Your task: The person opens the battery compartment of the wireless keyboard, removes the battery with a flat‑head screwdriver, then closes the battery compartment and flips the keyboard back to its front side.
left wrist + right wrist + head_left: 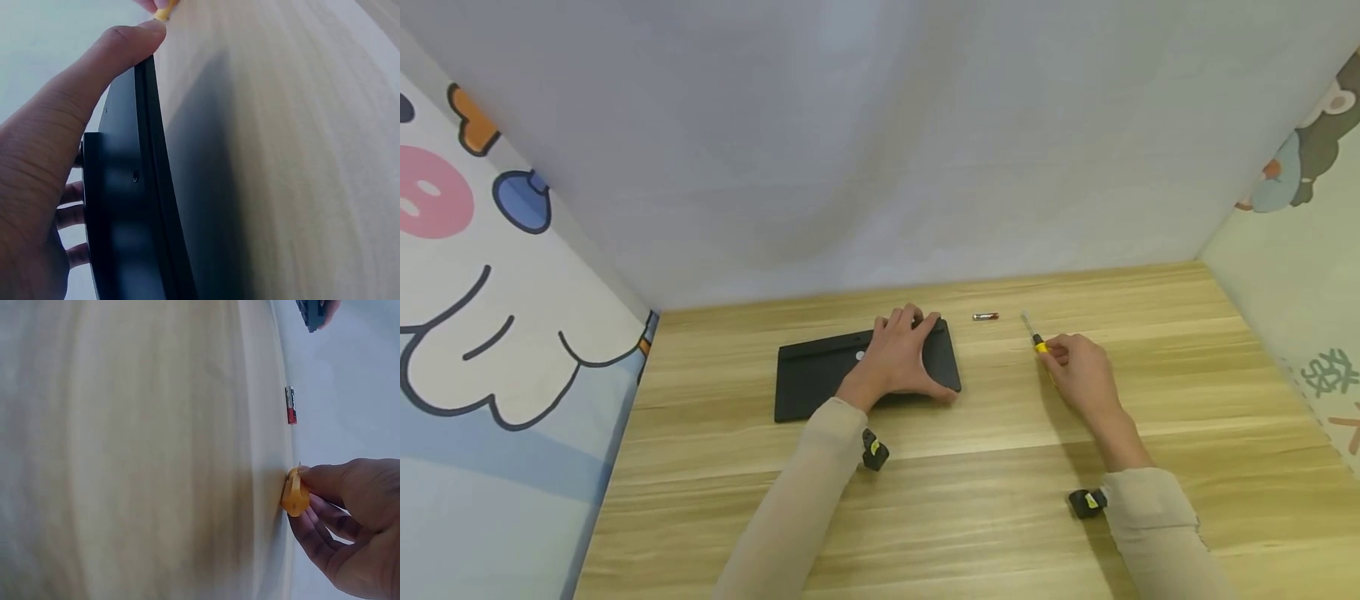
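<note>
A flat black device (pixel 820 375), shaped like a small keyboard lying face down, sits on the wooden table with a raised ridge along its far side. My left hand (pixel 898 354) grips it across its right part, thumb on the near edge and fingers at the far edge. In the left wrist view the device (pixel 134 187) shows its thin side and a small dark hole. My right hand (pixel 1078 371) pinches the yellow handle of a screwdriver (pixel 1040 343), its metal shaft pointing away. The yellow handle (pixel 295 497) sits between thumb and fingers in the right wrist view.
A small red and silver battery (pixel 986 317) lies between the device and the screwdriver, near the back of the table (pixel 985 517). A pale wall (pixel 880 167) rises behind the table, with cartoon-printed panels on both sides.
</note>
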